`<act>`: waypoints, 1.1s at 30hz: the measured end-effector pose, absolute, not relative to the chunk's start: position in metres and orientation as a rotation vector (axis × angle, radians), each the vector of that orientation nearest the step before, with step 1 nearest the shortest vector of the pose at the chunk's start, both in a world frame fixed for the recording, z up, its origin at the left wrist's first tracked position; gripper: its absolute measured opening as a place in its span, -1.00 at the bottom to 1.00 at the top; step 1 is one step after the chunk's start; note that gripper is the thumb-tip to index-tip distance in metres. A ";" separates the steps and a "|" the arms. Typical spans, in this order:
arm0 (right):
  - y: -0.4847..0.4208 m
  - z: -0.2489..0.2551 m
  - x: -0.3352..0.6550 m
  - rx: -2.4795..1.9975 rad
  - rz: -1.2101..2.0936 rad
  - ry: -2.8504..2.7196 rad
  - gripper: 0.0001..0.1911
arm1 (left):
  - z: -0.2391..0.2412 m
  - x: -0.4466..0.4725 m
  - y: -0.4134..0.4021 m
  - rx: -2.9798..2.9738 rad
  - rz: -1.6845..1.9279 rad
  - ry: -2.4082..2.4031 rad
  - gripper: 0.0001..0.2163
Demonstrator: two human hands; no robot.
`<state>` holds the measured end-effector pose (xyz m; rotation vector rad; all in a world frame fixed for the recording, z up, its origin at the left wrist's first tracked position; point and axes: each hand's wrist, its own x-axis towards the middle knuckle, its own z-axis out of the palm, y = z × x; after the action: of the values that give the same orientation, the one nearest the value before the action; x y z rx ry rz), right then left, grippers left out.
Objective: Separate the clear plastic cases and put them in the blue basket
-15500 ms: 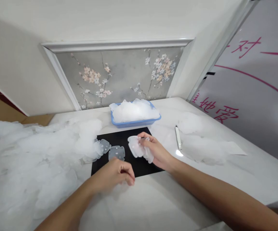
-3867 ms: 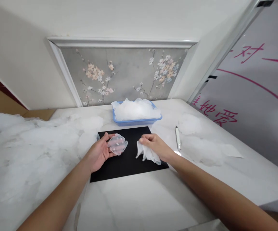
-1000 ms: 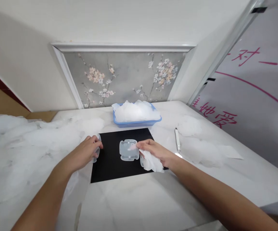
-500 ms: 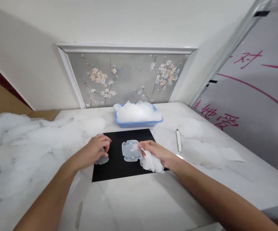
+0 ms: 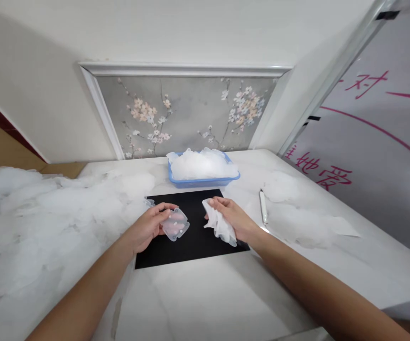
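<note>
Between its thumb and fingers, my left hand [image 5: 151, 226] pinches a thin translucent plastic piece [image 5: 175, 224] with rounded corners and small holes. The fingers show through it from behind. My right hand [image 5: 232, 215] is closed around a bunch of similar translucent pieces [image 5: 221, 223], fanned and overlapping. Both hands are above a black mat [image 5: 187, 251], with a gap of bare mat between them. Another translucent piece [image 5: 149, 202] shows at the mat's upper left edge, partly behind my left hand.
A large heap of translucent pieces [image 5: 49, 218] covers the table's left side. At the back stands a blue basket [image 5: 205, 183] piled with them. On the right lie a white-handled cutter-like tool [image 5: 263, 207] and more loose pieces [image 5: 297, 222]. A whiteboard [image 5: 378, 142] stands at right.
My left hand has risen from the mat's left side and moved inward, holding a plastic piece up. The single piece held out flat by my right hand is now gathered in with its bunch.
</note>
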<state>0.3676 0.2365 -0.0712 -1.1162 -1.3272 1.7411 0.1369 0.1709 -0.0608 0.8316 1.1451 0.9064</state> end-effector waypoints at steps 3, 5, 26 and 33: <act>0.235 -0.072 0.369 -1.077 1.344 -1.676 -0.56 | -0.059 0.137 0.170 0.768 0.946 1.088 -0.64; 0.231 -0.073 0.369 -1.004 1.086 -1.962 -0.73 | -0.059 0.138 0.170 0.729 0.969 1.055 -0.63; 0.232 -0.067 0.368 -1.166 1.995 -1.371 -0.58 | -0.053 0.098 0.173 2.072 0.100 2.269 -0.70; 0.234 -0.065 0.369 -1.083 2.146 -1.263 -0.60 | -0.048 0.105 0.173 2.030 0.366 2.161 -0.93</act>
<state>0.3695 0.2336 -0.0652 -1.0834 -1.2626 2.1459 0.1053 0.1731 -0.0481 2.0297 2.1611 0.3656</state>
